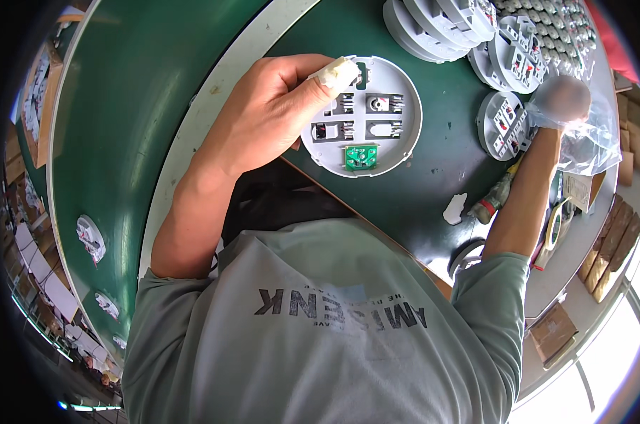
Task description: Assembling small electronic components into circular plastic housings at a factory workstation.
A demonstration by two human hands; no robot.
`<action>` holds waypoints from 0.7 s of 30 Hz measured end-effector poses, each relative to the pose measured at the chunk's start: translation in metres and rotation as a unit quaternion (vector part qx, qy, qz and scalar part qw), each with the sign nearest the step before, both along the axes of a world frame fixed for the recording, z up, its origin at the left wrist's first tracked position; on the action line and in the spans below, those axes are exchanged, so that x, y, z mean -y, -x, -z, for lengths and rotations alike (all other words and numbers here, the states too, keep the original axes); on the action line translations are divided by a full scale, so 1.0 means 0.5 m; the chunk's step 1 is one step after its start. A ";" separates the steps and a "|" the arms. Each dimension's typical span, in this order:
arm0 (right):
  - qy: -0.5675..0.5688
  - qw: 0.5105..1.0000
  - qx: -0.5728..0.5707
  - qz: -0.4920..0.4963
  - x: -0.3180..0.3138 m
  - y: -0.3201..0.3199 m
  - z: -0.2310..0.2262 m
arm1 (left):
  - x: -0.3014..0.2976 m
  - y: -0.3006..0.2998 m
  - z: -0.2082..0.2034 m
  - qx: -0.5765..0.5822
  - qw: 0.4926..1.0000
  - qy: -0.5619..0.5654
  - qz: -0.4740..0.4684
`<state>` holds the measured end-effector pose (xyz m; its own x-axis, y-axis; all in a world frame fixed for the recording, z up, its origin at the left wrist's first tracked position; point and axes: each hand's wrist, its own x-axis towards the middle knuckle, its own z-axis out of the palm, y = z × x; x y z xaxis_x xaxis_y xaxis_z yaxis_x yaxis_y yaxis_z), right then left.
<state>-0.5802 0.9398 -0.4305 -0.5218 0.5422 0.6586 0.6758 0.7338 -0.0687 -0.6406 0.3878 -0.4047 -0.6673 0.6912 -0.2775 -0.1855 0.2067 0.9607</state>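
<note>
My left hand (267,109) is closed on the upper left rim of a round light-grey plastic housing (362,121), its thumb wrapped in whitish tape. The housing's inside faces up, showing several dark slots with metal contacts. Near its lower rim sits a small green circuit board (361,157). Out to the right, my right hand (562,100) is a blur at a clear plastic bag (592,145). Its fingers cannot be made out, nor whether they hold anything. Beside that hand, another round housing (502,126) lies on the green table.
Stacked round housings (437,28) stand at the far right, near rows of small metallic parts (550,32). By my right forearm are a bottle with a red band (484,210) and a yellow-handled tool (555,226). Left of me, a green conveyor belt (115,162) carries several parts.
</note>
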 end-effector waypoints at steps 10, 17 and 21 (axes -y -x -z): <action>0.196 0.960 -0.186 -0.076 0.059 0.008 0.009 | -0.002 -0.003 0.016 0.002 1.000 -0.021 -0.019; 0.184 0.966 -0.165 -0.072 0.028 -0.002 0.017 | -0.010 -0.011 0.027 -0.001 0.996 -0.076 -0.056; 0.078 0.988 -0.110 -0.070 0.025 -0.004 0.022 | -0.006 -0.005 0.026 -0.002 0.996 -0.070 -0.047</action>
